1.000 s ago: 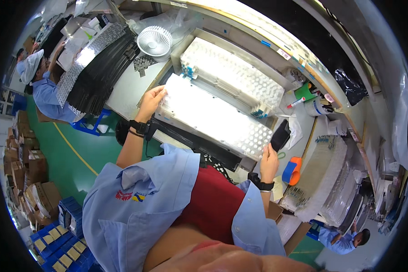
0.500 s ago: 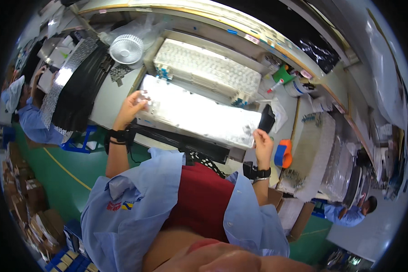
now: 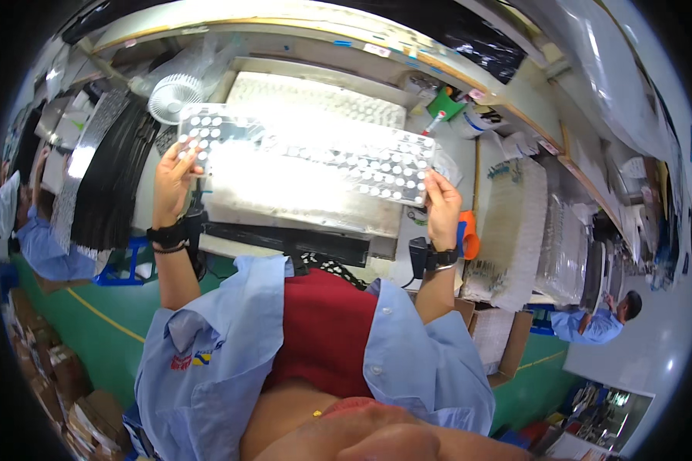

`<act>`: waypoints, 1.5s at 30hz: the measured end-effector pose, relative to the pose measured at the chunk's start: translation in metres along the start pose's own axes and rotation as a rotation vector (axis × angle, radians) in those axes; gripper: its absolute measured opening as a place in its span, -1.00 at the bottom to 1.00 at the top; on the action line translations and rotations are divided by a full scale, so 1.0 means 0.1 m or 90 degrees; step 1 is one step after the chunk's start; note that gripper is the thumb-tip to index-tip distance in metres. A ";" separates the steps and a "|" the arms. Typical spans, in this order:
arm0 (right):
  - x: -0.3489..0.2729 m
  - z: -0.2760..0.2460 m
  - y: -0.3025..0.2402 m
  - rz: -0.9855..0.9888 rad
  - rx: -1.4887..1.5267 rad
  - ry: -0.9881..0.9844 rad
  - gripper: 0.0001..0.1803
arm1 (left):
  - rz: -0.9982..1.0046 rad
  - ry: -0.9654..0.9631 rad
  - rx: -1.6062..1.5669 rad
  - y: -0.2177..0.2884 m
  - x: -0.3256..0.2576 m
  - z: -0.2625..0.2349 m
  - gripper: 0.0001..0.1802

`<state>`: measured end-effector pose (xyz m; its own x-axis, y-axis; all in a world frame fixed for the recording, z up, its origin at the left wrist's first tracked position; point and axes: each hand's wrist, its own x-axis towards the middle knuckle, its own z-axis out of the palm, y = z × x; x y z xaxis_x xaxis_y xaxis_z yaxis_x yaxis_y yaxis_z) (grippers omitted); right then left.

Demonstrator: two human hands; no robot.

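Observation:
A long clear, thin sheet with rows of round white spots (image 3: 384, 163) is stretched between my hands, lifted over a glaring bright work panel (image 3: 300, 211). My left hand (image 3: 174, 173) pinches the sheet's left end between thumb and fingers. At the opposite end, my right hand (image 3: 443, 206) grips the edge near the lower corner. Glare washes out the sheet's middle. Behind it, partly covered, lies a stack of pale dotted sheets (image 3: 315, 92). Both wrists wear black bands.
A white fan (image 3: 175, 96) stands at the back left, beside long black strips (image 3: 119, 173). To the right are an orange ring-shaped object (image 3: 470, 238), a red-and-white marker (image 3: 436, 121), a white tub (image 3: 475, 119) and stacked sheets (image 3: 507, 223). Co-workers sit left (image 3: 50, 242) and right (image 3: 592, 326).
Both hands have raised the sheet up off the panel, farther from my body. Its rows of spots now show, and the black thing by my right hand is no longer visible.

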<state>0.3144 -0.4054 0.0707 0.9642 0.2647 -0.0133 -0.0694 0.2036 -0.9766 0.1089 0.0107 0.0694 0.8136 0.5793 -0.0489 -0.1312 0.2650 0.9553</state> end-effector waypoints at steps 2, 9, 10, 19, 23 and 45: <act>0.03 0.01 0.00 0.007 0.007 -0.005 -0.77 | 0.016 -0.006 -0.016 0.00 0.00 -0.07 -0.64; 0.06 0.04 -0.06 -0.006 -0.015 -0.014 -0.77 | -0.018 -0.033 -0.085 0.04 0.02 -0.09 -0.62; 0.06 0.03 -0.05 -0.007 -0.009 -0.005 -0.75 | -0.019 -0.038 -0.098 0.02 0.03 -0.10 -0.61; 0.07 -0.04 -0.06 -0.044 -0.063 0.037 -0.76 | -0.047 -0.059 -0.132 -0.04 -0.05 -0.05 -0.57; 0.09 -0.12 -0.08 -0.061 -0.108 0.057 -0.74 | -0.046 -0.068 -0.100 -0.09 -0.10 -0.02 -0.56; 0.10 -0.38 -0.05 -0.039 -0.012 0.075 -0.74 | -0.140 -0.066 -0.199 -0.08 -0.10 0.23 -0.51</act>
<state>0.3342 -0.4395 0.0668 0.9899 0.1402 0.0219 -0.0064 0.1982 -0.9801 0.1145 -0.0154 0.0688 0.8921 0.4062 -0.1976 -0.1003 0.6047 0.7901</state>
